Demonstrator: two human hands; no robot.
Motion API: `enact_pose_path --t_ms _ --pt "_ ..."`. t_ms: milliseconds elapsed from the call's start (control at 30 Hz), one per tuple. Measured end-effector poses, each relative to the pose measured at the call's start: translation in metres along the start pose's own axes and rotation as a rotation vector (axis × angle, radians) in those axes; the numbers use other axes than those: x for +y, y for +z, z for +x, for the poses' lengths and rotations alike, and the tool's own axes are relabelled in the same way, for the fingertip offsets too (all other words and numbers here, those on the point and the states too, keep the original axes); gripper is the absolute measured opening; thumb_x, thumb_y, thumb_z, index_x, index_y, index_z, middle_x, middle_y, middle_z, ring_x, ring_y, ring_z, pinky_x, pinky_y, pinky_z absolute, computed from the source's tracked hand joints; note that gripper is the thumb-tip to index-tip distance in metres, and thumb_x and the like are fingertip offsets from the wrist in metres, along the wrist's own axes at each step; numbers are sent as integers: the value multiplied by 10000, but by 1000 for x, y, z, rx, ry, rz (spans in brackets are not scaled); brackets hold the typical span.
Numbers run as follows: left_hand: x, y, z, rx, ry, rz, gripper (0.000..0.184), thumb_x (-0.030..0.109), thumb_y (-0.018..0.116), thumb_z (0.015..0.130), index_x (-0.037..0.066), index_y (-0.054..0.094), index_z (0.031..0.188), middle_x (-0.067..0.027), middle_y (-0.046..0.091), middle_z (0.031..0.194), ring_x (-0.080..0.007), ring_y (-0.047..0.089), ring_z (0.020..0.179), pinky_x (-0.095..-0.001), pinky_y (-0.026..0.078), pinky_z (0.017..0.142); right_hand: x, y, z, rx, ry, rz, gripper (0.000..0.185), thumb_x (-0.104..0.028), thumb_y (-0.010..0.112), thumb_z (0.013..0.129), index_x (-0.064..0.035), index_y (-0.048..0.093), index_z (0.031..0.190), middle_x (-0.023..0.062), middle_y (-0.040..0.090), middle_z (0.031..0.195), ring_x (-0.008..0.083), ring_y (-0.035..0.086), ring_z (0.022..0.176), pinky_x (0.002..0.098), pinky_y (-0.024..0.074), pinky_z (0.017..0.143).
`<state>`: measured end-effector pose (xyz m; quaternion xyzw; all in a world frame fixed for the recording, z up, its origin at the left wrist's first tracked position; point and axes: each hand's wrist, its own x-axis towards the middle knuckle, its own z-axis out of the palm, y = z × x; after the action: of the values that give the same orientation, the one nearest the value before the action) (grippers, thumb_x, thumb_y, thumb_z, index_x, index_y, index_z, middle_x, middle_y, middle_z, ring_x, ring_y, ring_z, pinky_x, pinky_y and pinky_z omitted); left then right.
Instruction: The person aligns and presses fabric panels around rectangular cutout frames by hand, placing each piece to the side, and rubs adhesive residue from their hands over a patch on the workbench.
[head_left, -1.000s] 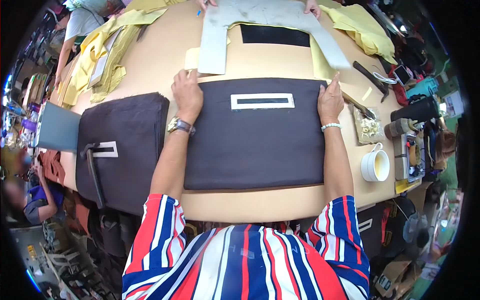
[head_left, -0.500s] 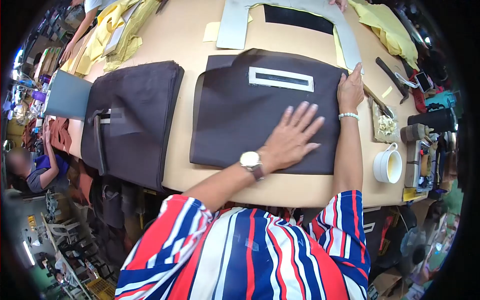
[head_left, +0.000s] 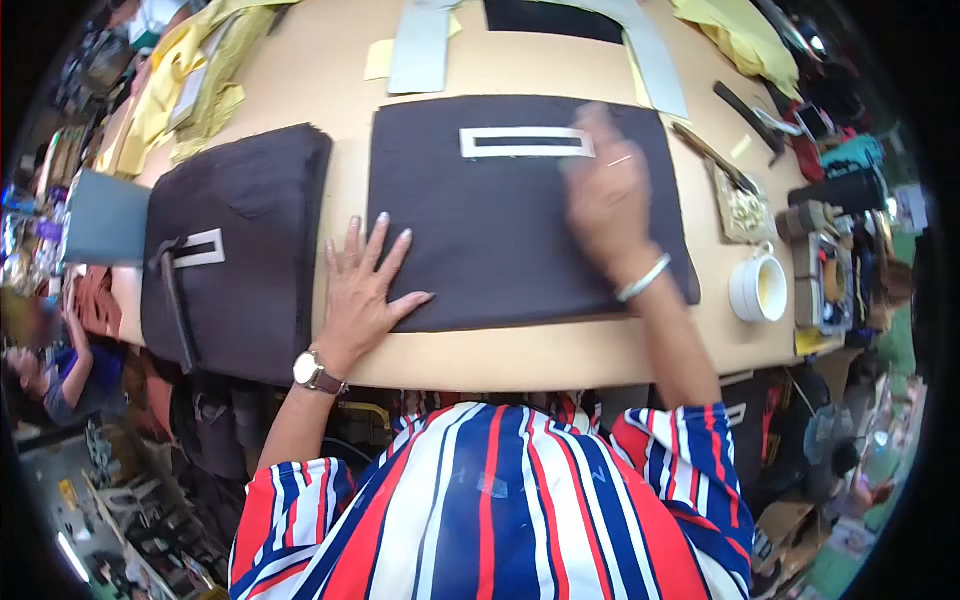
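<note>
Head view: the dark cloth [head_left: 490, 240] lies flat on the table [head_left: 480, 360], right of the cloth stack [head_left: 235, 250]. My left hand [head_left: 366, 290] is open, fingers spread, at its near left corner, gripping nothing. My right hand [head_left: 610, 200] is blurred over the white frame's [head_left: 480, 153] right end; its grip I cannot tell.

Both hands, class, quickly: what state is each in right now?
Left hand: open, fingers spread, at the dark fabric's lower-left corner.
Right hand: blurred over the fabric; open or closed cannot be told.
</note>
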<state>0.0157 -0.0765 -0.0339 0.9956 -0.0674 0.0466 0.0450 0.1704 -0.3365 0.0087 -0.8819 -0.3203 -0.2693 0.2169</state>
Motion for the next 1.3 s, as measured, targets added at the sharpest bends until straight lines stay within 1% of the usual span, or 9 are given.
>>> enact_pose_path --t_ms 100,167,467,533,633,767,933,1067,1300 --pt "-1 3 -1 -29 -14 -16 718 529 556 782 185 357 1380 -77 246 1465 -352 123 1362 -579 71 1061 -102 5 -69 -321 -203 348 549 -219 542 827 45 388 1284 193 410 1327 294 497 1093 497 330 962" --pt "-1 2 -1 -28 -13 -53 705 503 556 793 192 340 1388 -65 235 1472 -353 136 1361 -602 74 1048 -141 7 -104 -566 -26 600 595 -256 489 870 26 296 1357 178 339 1397 268 425 1227 539 212 1043" --pt "3 -1 0 -34 -19 -59 711 479 613 773 181 364 1369 -64 263 1457 -347 169 1350 -637 104 1024 -35 -77 -179 -404 468 -225 495 -200 383 887 -30 354 1352 140 335 1414 272 248 1346 596 73 1048" --pt "5 -4 0 -8 -18 -87 677 460 630 769 165 411 1338 -75 309 1433 -346 210 1335 -643 106 1020 4 -95 -192 -350 589 -379 484 -196 374 917 -30 316 1368 152 357 1396 263 250 1345 588 98 1050" --pt "5 -15 12 21 -10 -94 578 427 651 767 115 510 1234 -109 418 1341 -345 345 1247 -585 212 1006 27 -108 -164 -160 698 -171 549 -249 458 909 24 290 1354 139 626 1068 277 564 1065 540 171 1036" --pt "-3 -27 52 45 -320 -426 477 396 670 762 35 599 1065 -160 521 1189 -340 505 1053 -437 407 891 48 -89 -99 -19 837 -120 753 -363 588 822 60 254 1349 176 642 950 330 603 913 452 368 913" --pt "-16 -3 96 308 -502 -66 468 359 723 715 -22 588 952 -170 566 852 -332 561 836 -407 442 771 92 -20 -45 -69 899 -203 939 -322 738 689 51 197 1359 239 612 935 390 601 848 418 481 773" --pt "-19 -8 114 141 -592 -397 428 250 751 681 -38 577 947 -177 590 937 -306 591 823 -370 461 775 97 -10 -17 -126 1052 39 692 -55 629 689 9 302 1296 267 575 1023 382 577 942 425 468 822" --pt "-39 5 120 149 -615 -833 728 120 730 678 -86 347 1261 -248 565 1112 -252 611 920 -302 488 805 98 -18 -7 -202 1093 -5 789 -86 623 708 -5 195 1365 261 606 920 396 603 886 428 478 821"
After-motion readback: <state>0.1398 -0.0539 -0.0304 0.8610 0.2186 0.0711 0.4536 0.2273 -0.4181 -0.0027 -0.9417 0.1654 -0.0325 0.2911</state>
